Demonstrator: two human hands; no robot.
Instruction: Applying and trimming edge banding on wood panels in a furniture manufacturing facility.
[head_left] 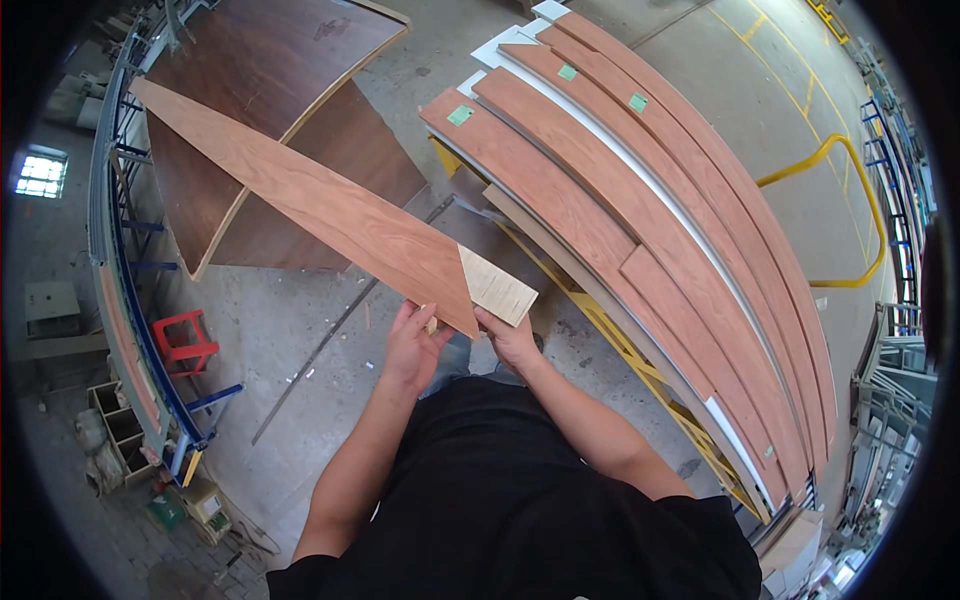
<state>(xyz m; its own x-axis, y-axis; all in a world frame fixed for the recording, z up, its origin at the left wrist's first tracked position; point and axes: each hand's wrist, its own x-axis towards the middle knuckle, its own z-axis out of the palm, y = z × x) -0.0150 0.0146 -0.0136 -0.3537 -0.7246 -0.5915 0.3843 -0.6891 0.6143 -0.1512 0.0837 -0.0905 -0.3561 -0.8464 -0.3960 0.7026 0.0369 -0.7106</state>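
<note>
A long reddish-brown wooden board (pixel 320 205) stretches from my hands up to the far left. Its near end is cut at a slant. Against that slanted edge lies a short pale wood piece (pixel 497 285); I cannot tell whether the two are joined. My left hand (pixel 412 350) is closed on the board's lower edge, close to its pointed corner. Beside that corner, my right hand (pixel 514 343) grips the pale piece from below, most of its fingers hidden underneath.
To the right, several similar boards (pixel 580 205), some with green labels, lie on a yellow-framed cart (pixel 610 335) with a yellow handle (pixel 850 280). Large brown curved panels (pixel 310 190) stand at the far left. A red stool (pixel 185 342) and a blue rack (pixel 170 385) are at left.
</note>
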